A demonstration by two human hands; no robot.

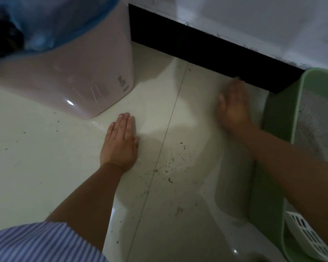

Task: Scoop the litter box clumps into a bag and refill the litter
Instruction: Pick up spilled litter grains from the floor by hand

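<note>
Left hand (121, 140) lies flat on the floor tile (36, 148), fingers straight and together, holding nothing; right hand (233, 106) is motion-blurred, fingers apparently extended and empty, just beside the green litter box (278, 114) near the black baseboard (206, 50). The box sits at the right edge, long axis running away from the person toward the wall, grey litter (311, 120) inside and a white slotted scoop (307, 237) at its near end, so the right hand is much nearer. The pink bin (80, 72) with blue bag liner (51, 21) stands far left, beyond the left hand; scattered litter grains (170, 163) lie between the arms.
</note>
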